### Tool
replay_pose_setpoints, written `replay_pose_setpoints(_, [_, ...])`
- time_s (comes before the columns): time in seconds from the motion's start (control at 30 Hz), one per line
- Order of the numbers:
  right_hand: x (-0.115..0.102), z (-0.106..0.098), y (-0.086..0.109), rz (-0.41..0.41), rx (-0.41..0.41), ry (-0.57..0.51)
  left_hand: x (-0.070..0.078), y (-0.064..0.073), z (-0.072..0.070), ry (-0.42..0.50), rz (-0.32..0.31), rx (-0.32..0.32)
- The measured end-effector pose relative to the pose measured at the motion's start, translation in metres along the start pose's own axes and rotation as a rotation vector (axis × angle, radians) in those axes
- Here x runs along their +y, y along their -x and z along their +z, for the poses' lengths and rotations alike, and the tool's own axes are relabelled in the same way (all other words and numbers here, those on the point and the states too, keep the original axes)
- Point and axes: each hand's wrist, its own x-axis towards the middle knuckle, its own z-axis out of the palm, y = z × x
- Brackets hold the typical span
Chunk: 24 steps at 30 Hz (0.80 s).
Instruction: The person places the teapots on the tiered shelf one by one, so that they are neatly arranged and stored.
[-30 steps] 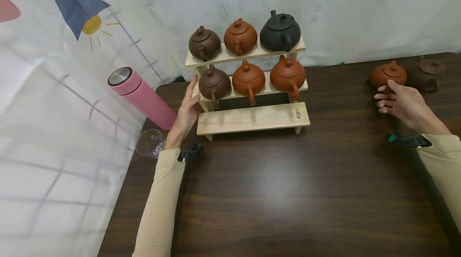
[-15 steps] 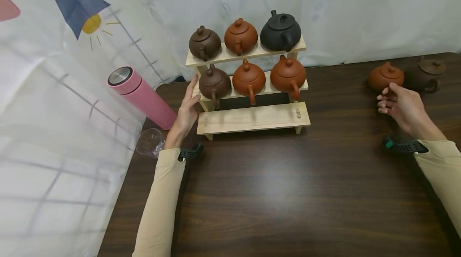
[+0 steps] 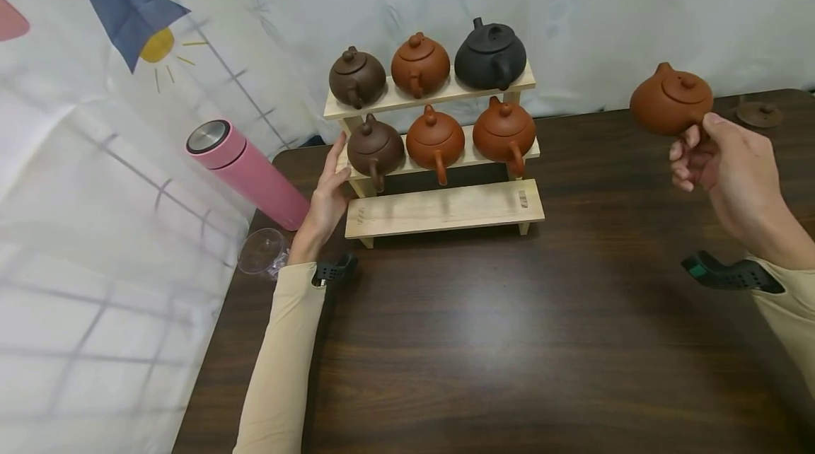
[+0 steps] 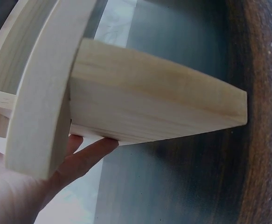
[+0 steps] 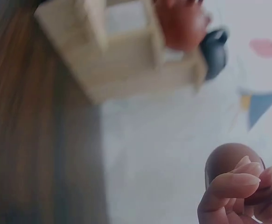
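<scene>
My right hand [image 3: 741, 171] pinches the handle of a reddish-orange clay teapot [image 3: 659, 104], raised above the table with its spout toward the back. In the right wrist view the curled fingers partly cover that teapot [image 5: 226, 161]. My left hand [image 3: 323, 206] rests with extended fingers against the left side of a three-tier wooden stand [image 3: 446, 210]; the left wrist view has the fingers [image 4: 91, 156] touching the wood. On the top tier sit a brown teapot [image 3: 356, 78], an orange one [image 3: 420, 65] and a black one [image 3: 490, 54]. The middle tier bears a brown teapot [image 3: 376, 145] and two orange ones.
A dark brown teapot [image 3: 759, 114] stands at the back right, partly hidden by my right hand. Left of the stand are a pink thermos [image 3: 261, 175] and a clear plastic cup [image 3: 262, 251]. A white patterned cloth [image 3: 592, 30] hangs behind the dark wooden table [image 3: 496, 362].
My right hand has taken the orange teapot by its handle and lifted it off the table, up and slightly left. The left hand stays at the stand.
</scene>
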Motion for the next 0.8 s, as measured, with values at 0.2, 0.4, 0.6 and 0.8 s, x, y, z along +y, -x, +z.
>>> replay_pose_setpoints(0.2, [-0.021,0.03,0.017,-0.088,-0.102,-0.017,-0.001,0.0,-0.001,-0.013,0.0,0.003])
replay_pose_setpoints(0.4, [-0.033,0.053,0.035,-0.078,-0.219,-0.014,-0.001,0.0,0.0,-0.021,-0.006,0.005])
replay_pose_setpoints(0.6, [-0.034,0.083,0.054,-0.089,-0.421,0.065,0.0,0.0,0.0,-0.013,-0.006,-0.002])
replay_pose_setpoints(0.8, [-0.013,0.134,0.06,-0.026,-0.578,0.165,-0.001,0.0,-0.001,-0.012,0.007,-0.001])
